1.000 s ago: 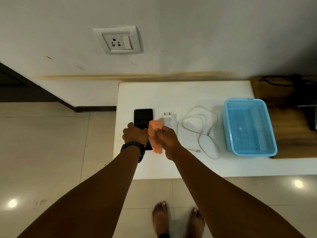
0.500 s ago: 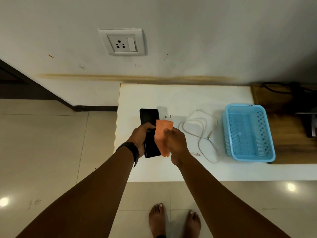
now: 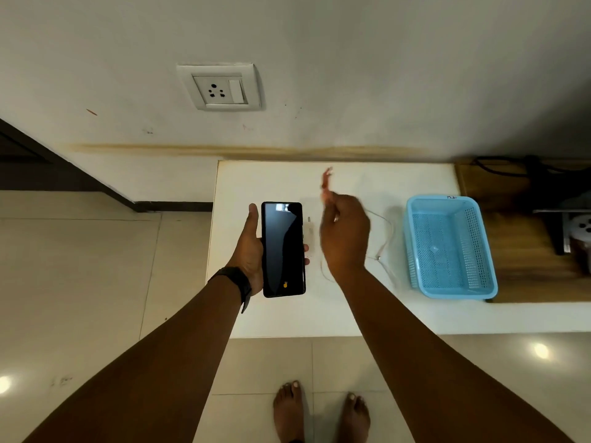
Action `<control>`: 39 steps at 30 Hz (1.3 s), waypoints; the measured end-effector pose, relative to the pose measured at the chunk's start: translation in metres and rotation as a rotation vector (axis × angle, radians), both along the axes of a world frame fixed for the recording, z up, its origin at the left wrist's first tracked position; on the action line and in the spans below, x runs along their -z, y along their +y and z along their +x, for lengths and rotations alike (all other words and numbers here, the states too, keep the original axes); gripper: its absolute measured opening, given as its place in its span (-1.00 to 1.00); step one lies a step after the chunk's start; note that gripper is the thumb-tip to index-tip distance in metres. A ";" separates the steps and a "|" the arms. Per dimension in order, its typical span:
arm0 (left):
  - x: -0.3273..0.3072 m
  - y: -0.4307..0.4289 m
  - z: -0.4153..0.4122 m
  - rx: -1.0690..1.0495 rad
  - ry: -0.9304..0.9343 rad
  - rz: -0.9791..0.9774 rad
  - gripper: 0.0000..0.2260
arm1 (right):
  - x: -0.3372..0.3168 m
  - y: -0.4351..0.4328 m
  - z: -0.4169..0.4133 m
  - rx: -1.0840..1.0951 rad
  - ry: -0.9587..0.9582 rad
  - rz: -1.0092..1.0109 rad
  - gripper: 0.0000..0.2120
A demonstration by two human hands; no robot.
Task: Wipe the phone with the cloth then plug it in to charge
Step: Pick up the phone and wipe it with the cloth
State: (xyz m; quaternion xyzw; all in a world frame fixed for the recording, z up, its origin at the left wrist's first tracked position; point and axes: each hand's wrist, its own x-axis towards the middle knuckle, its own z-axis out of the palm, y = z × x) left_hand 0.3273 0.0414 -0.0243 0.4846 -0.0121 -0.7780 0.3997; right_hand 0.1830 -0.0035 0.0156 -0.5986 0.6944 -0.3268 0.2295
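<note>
A: Since half a second ago: phone (image 3: 283, 249) lifted off the white table (image 3: 351, 311), screen up, clamped in left hand (image 3: 249, 247); right hand (image 3: 343, 233) swung away, blurred, pinching the orange cloth (image 3: 327, 180).

B: Wiping looks finished; charger cable (image 3: 385, 238) lies untouched beside the blue basket (image 3: 447, 247); wall socket (image 3: 220, 87) empty.
</note>
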 end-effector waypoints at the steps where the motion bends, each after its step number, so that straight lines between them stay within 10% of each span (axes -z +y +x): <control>1: -0.001 0.001 -0.003 0.001 -0.011 0.006 -0.14 | 0.002 0.005 0.006 -0.110 0.015 0.009 -0.76; 16: -0.013 -0.002 -0.013 -0.073 -0.027 0.018 -0.44 | 0.008 0.030 0.029 -0.531 0.325 0.217 -0.43; 27: -0.010 -0.002 -0.018 -0.172 0.032 -0.001 -0.52 | -0.004 0.029 0.034 -0.737 0.189 0.065 -0.52; 39: -0.010 -0.007 -0.011 -0.039 -0.020 0.010 -0.42 | 0.013 0.023 0.008 -0.514 0.138 0.136 -0.49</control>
